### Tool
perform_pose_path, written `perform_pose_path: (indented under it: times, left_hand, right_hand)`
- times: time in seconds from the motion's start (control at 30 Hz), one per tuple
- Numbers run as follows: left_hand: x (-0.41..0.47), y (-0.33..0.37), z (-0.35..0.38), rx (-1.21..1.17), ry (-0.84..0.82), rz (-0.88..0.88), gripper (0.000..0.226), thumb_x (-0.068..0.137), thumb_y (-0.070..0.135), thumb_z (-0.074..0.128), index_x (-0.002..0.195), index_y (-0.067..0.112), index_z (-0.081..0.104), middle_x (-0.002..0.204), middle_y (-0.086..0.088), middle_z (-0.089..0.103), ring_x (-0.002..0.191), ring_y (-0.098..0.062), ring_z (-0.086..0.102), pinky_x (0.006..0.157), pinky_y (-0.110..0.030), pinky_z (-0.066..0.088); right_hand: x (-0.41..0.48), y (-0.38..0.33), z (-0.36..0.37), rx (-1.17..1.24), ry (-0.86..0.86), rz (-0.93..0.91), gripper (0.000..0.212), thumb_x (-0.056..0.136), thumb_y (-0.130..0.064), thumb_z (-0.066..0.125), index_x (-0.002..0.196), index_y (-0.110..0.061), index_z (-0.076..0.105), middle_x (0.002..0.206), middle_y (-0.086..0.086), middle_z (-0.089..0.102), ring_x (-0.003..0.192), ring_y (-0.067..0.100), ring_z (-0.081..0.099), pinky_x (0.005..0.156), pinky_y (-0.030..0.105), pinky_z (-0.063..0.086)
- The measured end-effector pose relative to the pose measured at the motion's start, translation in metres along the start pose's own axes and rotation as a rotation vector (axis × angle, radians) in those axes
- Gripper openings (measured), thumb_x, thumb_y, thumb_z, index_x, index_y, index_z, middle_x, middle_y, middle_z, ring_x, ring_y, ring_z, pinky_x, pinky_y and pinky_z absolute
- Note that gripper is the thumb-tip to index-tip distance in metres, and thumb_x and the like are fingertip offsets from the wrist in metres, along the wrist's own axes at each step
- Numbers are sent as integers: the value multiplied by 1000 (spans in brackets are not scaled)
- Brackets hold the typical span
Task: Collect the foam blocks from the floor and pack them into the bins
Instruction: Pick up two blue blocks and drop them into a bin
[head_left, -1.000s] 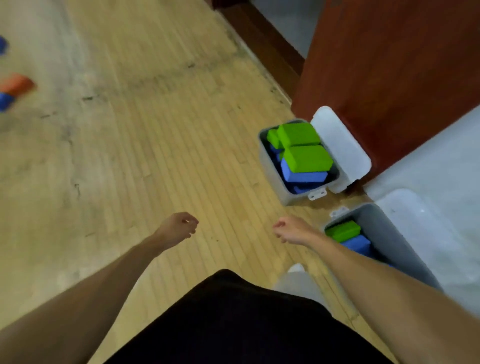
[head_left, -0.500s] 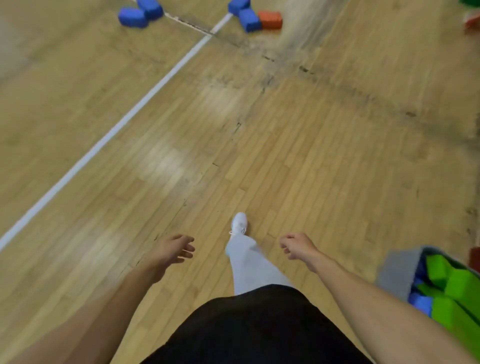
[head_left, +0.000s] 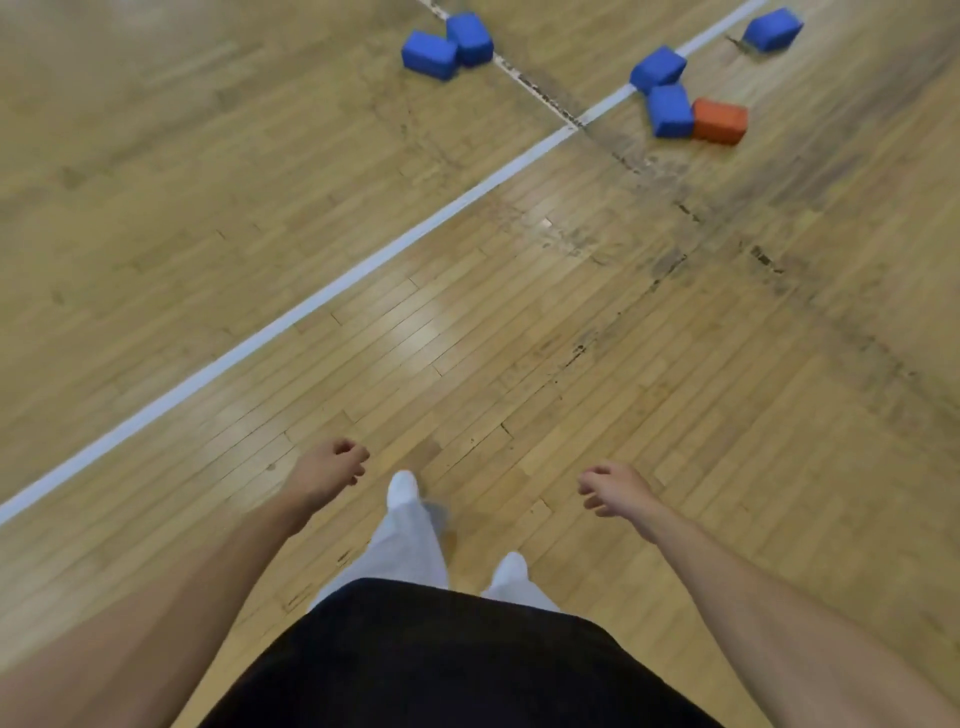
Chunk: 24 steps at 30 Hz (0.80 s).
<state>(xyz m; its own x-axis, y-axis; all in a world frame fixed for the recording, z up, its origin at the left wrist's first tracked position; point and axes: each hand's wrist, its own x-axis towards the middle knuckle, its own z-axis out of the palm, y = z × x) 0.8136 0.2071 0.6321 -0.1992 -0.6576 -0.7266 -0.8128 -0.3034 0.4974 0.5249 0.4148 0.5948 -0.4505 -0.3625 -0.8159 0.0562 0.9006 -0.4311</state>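
Observation:
Several blue foam blocks lie on the wooden floor far ahead: a pair (head_left: 447, 47) at the top middle, two more (head_left: 662, 93) to their right, and a lone one (head_left: 772, 29) at the top right. An orange block (head_left: 719, 121) touches the lower of those two blue blocks. My left hand (head_left: 332, 470) and my right hand (head_left: 615, 488) hang low in front of me with loosely curled fingers and hold nothing. Both are far from the blocks. No bin is in view.
A white painted line (head_left: 332, 286) crosses the floor diagonally from lower left to upper right. Dark scuffed seams (head_left: 670, 260) mark the boards. My feet in white socks (head_left: 405, 488) stand on the floor below me.
The view has swung away from the bins, which have left the frame. The blocks on the floor are now closer and more central. Both hands still hang free.

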Motion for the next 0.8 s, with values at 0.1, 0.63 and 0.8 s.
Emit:
perform_pose_path:
  times: [0.1, 0.63, 0.8]
  left_hand:
    - [55, 19, -39, -49, 1, -54, 22, 94, 26, 50, 102, 11, 65, 93, -7, 67, 85, -21, 63, 76, -32, 47]
    - [340, 246, -243, -111, -73, -33, 26, 95, 27, 50, 109, 9, 63, 99, -9, 66, 89, -22, 62, 78, -30, 45]
    - [435, 334, -278, -96, -25, -92, 24, 94, 26, 52, 107, 10, 63, 98, -10, 67, 86, -23, 63, 77, -31, 47]
  right_hand:
    - [50, -74, 0, -7, -8, 4, 16, 94, -22, 54, 100, -11, 63, 92, 3, 66, 74, 16, 63, 62, 25, 48]
    - [246, -478, -3, 19, -31, -91, 14, 95, -20, 53, 101, -12, 63, 93, 5, 67, 71, 14, 62, 63, 25, 48]
    - [340, -561, -26, -32, -90, -57, 13, 92, -18, 53, 96, -13, 65, 95, 5, 67, 72, 15, 63, 64, 26, 49]
